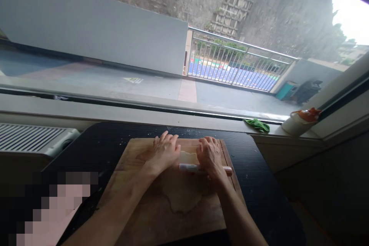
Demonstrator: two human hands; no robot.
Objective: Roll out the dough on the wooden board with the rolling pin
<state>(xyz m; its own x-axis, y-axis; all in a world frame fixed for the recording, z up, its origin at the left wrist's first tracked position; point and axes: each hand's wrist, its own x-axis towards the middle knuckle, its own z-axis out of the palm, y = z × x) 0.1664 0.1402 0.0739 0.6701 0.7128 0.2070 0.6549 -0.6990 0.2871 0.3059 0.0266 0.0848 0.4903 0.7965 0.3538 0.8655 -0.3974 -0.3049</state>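
Note:
A rolling pin (188,167) lies crosswise on a pale, flattened sheet of dough (183,198). The dough rests on a wooden board (129,184). My left hand (167,148) is over the pin's left end, its fingers apart and reaching past it, slightly bent. Under the palm of my right hand (209,152) runs the pin's right part, with the end showing beyond the wrist. Those fingers also extend forward over the pin, not wrapped round it. Both palms hide where they meet the pin.
The board sits on a black table (259,184) dusted with white flecks. Beyond it is a window sill (201,120) with a green cloth (257,125) and a pale container with an orange top (300,122). A white radiator (34,138) stands at left. A person's arm (57,211) appears pixelated at lower left.

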